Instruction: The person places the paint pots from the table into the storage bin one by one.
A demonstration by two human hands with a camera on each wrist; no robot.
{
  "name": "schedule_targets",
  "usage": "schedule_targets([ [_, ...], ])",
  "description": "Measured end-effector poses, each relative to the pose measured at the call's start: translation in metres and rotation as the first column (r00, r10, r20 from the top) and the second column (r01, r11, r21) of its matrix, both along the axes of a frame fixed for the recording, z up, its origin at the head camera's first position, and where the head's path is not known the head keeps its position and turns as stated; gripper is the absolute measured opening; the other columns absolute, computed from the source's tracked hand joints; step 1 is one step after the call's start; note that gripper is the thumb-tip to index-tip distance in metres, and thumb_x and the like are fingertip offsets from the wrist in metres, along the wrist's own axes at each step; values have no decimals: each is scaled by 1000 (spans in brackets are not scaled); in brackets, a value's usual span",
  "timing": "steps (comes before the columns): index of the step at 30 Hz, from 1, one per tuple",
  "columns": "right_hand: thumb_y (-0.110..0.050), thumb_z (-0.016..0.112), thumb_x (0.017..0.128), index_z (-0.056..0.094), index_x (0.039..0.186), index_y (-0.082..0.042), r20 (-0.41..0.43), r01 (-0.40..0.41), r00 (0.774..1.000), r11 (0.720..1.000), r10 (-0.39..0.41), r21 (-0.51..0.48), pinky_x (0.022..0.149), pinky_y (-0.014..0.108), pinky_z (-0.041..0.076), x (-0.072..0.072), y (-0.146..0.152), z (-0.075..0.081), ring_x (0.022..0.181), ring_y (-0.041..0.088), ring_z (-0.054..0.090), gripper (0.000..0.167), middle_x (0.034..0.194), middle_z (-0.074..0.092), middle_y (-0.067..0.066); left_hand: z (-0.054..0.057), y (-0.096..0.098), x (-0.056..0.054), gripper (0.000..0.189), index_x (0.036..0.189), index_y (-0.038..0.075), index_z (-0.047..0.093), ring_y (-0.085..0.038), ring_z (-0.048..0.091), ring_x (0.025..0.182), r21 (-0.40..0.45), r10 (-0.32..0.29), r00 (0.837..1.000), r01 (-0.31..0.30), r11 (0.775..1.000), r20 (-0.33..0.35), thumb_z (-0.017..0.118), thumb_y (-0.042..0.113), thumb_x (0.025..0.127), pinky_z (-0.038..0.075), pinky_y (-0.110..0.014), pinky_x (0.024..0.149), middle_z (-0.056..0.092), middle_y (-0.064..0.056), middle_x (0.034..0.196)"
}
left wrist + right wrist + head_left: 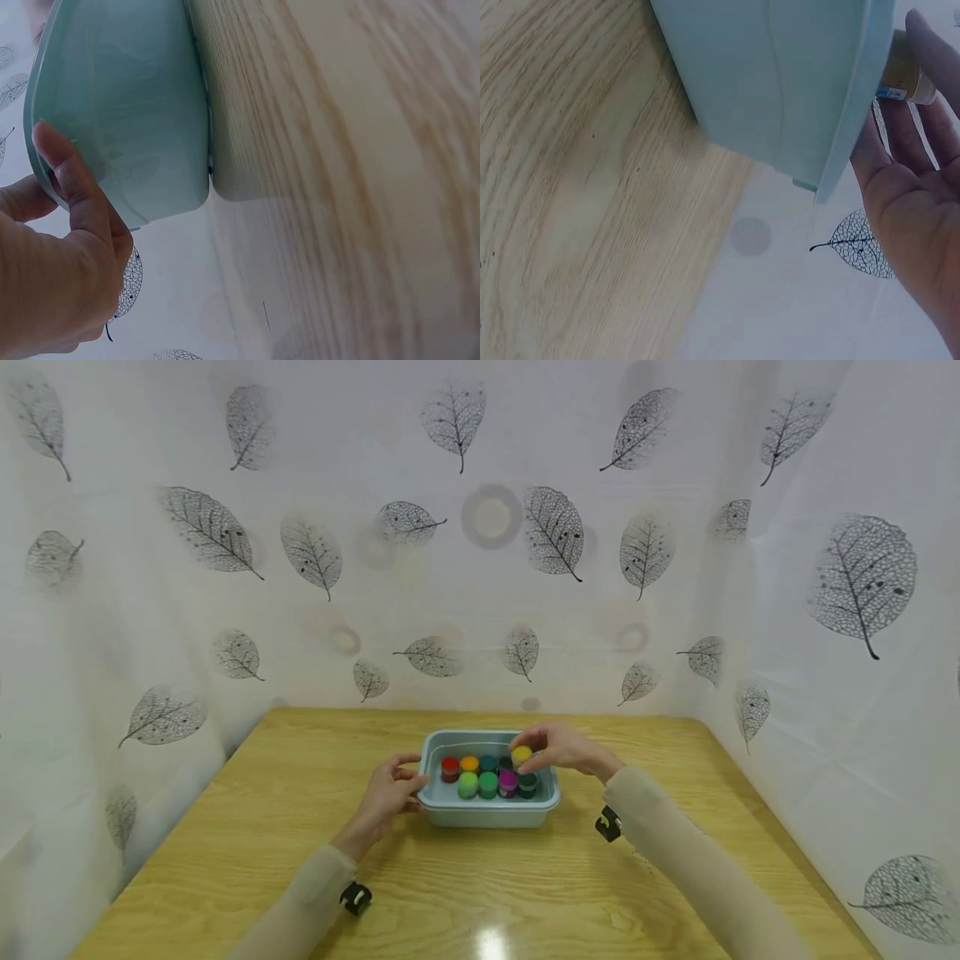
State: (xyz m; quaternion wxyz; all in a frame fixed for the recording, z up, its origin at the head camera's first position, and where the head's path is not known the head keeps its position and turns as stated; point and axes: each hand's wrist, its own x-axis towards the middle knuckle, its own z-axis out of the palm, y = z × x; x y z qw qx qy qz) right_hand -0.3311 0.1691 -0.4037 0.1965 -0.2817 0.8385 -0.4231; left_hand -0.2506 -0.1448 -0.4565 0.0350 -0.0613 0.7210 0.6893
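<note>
A pale blue-green plastic tub (487,817) stands on the table with several small round paint pots in it, among them a red pot (450,769), an orange pot (469,765) and a purple pot (507,784). At the tub's left end, my left hand (390,789) grips the rim; in the left wrist view its fingers (79,191) bend over that edge. My right hand (562,749) pinches a yellow paint pot (521,756) above the right part of the tub. In the right wrist view this pot (904,75) shows beyond the rim, between thumb and fingers.
A wooden table (300,777) lies beneath the tub, with bare wood in front and at both sides. Behind it and along the sides hangs a white curtain (480,610) printed with dark leaves. Each sleeve carries a small black device (608,823) near the wrist.
</note>
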Motion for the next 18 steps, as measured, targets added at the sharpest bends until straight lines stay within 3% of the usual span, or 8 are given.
schedule_targets([
  [11, -15, 80, 82, 65, 124, -4, -3, 15, 1000, 1000, -15, -17, 96, 36, 54, 7, -31, -7, 109, 18, 62, 46, 122, 67, 6, 4, 0, 2, 48, 137, 5, 49, -23, 67, 77, -3, -4, 1000, 4, 1000, 4, 66, 6, 92, 58, -28, 57, 57, -10, 98],
  [18, -15, 78, 84, 67, 121, -7, -12, -24, 1000, 1000, 24, -19, 85, 29, 56, 6, -47, -15, 97, 15, 63, 40, 115, 69, 5, 16, 1, 8, 51, 140, 0, 46, -19, 66, 72, -19, -32, 999, 32, 999, -2, 65, 4, 92, 60, -37, 63, 57, -10, 96],
])
